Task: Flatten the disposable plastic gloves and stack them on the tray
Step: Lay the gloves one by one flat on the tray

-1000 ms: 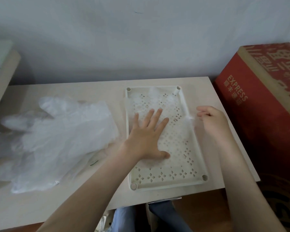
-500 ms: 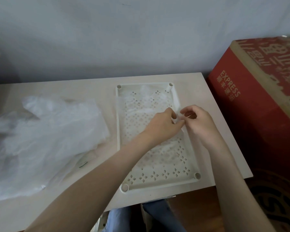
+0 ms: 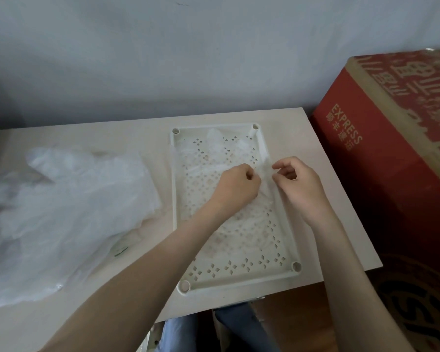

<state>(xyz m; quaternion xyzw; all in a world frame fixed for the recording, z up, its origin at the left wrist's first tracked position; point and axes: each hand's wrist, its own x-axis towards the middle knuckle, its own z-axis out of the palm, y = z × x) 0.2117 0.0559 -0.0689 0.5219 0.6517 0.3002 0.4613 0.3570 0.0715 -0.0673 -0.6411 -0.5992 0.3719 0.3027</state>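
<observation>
A white perforated tray lies lengthwise on the pale table. A clear plastic glove is spread over it, fingers toward the far end. My left hand and my right hand hover over the tray's right side, close together. Each pinches the thin film of the glove near the tray's right rim, a strip of it stretched between them. A loose heap of clear gloves sits on the table to the tray's left.
A big red cardboard box stands against the table's right edge. A grey wall runs behind the table. Below the near edge I see my jeans and a patterned rug.
My left hand rose from lying flat on the glove and curled into a pinch. My right hand moved in from the tray's right side to meet it. The two then drew slightly apart.
</observation>
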